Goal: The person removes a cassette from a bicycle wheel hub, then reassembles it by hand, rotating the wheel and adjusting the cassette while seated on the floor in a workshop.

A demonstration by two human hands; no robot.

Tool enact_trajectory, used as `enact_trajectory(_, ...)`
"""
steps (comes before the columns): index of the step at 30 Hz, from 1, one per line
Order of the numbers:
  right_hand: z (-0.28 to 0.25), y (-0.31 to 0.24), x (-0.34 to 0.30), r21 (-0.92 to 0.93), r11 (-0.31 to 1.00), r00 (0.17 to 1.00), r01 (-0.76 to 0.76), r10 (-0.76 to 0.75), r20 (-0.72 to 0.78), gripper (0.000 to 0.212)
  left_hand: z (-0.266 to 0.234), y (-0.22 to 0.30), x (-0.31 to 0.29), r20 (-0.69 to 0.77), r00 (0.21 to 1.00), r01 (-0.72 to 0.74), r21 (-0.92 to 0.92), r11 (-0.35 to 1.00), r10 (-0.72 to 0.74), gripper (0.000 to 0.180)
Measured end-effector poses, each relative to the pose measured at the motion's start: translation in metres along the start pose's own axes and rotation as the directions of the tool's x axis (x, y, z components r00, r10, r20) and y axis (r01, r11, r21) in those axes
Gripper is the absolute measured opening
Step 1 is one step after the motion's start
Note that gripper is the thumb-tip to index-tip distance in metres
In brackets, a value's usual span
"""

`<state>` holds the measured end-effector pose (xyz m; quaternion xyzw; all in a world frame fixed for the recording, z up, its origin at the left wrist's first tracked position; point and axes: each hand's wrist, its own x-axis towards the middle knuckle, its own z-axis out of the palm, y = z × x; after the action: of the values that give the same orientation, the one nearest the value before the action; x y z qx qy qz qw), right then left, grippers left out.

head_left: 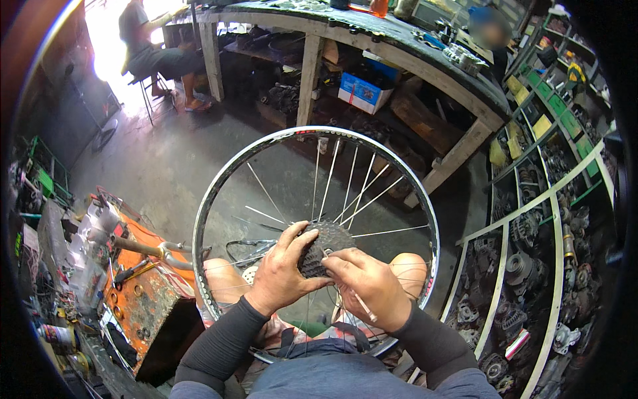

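A bicycle wheel with a black rim stands in front of me between my knees, its spokes unevenly spaced with wide gaps. At its hub sits a dark cassette of stacked sprockets. My left hand grips the cassette from the left, fingers over its teeth and thumb below. My right hand is closed in a pinch around a thin pale rod. The rod's upper end points at the hub centre; its lower end sticks out below my palm. The fingers hide much of the hub.
To the left stands a worn orange box with rings and tools on top. A long workbench crosses the back, with a blue-and-white carton beneath. Metal shelves of machine parts line the right. A person sits at far left.
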<state>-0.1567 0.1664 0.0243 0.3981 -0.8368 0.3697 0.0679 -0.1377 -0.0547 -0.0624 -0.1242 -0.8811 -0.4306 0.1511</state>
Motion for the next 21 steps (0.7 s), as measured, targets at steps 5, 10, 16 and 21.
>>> enact_trajectory(5,-0.02,-0.005,0.011,0.078,0.989,0.992,-0.128,0.126,0.02,0.015,-0.007,0.002,0.002,0.046,0.998,-0.038,-0.04,0.998,0.039,0.097)
enact_trajectory(10,-0.026,0.004,0.0,0.128,0.942,0.951,-0.309,0.308,0.033,0.013,-0.011,-0.003,0.0,0.049,0.998,-0.023,-0.053,0.998,0.025,0.099)
enact_trajectory(16,-0.018,0.005,0.006,0.079,0.984,0.987,-0.16,0.162,-0.011,0.012,-0.01,-0.003,-0.001,0.034,0.999,-0.01,-0.026,1.0,0.011,0.105)
enact_trajectory(21,-0.023,-0.006,0.014,0.026,0.98,0.979,-0.198,0.197,0.057,0.013,-0.01,0.001,-0.006,0.014,1.0,0.012,-0.025,1.0,-0.012,0.104)
